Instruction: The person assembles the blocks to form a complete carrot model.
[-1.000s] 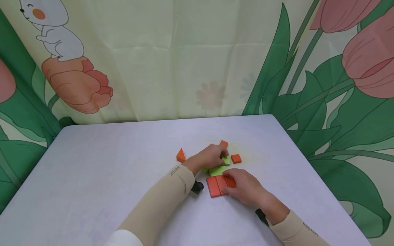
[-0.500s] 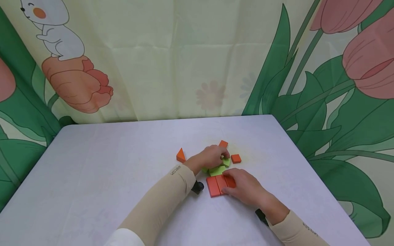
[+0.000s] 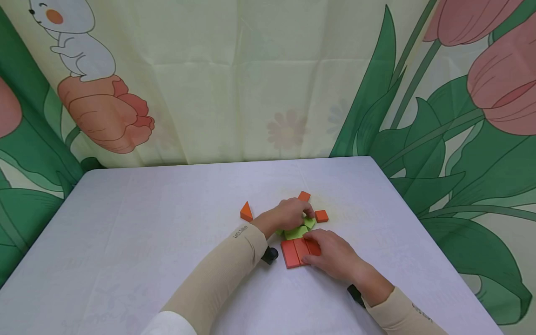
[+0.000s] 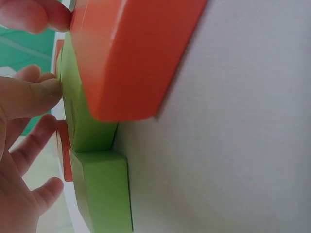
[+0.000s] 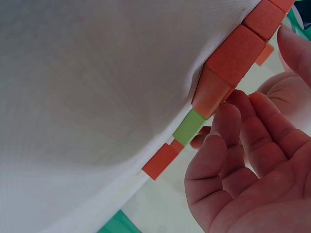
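My left hand (image 3: pixel 289 214) reaches over the green blocks, and its thumb and fingers pinch the rightmost green block (image 3: pixel 309 223). In the left wrist view the thumb lies against the top of a green block (image 4: pixel 87 111). Nearer me, my right hand (image 3: pixel 337 255) spans the right end of a row of red blocks (image 3: pixel 290 254), thumb at the front edge and fingertips at the back. The right wrist view has its fingers beside the end red block (image 5: pixel 211 93). Another green block (image 3: pixel 295 233) lies between the hands, partly covered.
An orange triangular block (image 3: pixel 246 212) stands left of my left wrist. Two small orange blocks lie beyond the hands, one at the back (image 3: pixel 304 196) and one at the right (image 3: pixel 321 216). A white cloth covers the table (image 3: pixel 146 232); a printed curtain (image 3: pixel 201 93) hangs behind it.
The rightmost green block has turned and shifted slightly right under my left fingers. My left hand has moved a little right with it. The right hand and red blocks stay in place.
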Demonstrator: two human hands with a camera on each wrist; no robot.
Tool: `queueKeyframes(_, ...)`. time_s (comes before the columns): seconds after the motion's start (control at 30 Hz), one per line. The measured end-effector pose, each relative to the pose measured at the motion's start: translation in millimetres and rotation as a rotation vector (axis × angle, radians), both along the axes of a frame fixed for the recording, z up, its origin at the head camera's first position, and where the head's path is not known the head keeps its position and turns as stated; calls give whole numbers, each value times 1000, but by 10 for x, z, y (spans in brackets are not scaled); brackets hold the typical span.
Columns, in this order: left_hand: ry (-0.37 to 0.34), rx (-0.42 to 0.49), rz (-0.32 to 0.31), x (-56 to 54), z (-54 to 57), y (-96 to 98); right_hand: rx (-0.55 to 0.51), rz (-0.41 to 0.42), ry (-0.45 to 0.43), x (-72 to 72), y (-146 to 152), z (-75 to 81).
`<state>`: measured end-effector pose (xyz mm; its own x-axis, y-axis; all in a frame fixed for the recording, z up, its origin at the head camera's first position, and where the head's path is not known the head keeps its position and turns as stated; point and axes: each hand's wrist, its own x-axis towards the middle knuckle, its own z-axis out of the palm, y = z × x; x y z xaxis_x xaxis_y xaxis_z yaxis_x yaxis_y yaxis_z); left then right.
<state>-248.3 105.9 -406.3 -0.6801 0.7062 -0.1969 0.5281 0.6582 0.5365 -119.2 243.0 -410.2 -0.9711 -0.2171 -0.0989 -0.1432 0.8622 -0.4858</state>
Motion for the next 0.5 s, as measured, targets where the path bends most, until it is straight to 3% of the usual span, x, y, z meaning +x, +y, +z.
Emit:
queueKeyframes(0.3,0,11,25,5,-8,-41,-3,5,12,-1,-5,-16)
queueKeyframes(0.5,-11,28,46,10,54,-167,-4,-3,10,7,-1,-2)
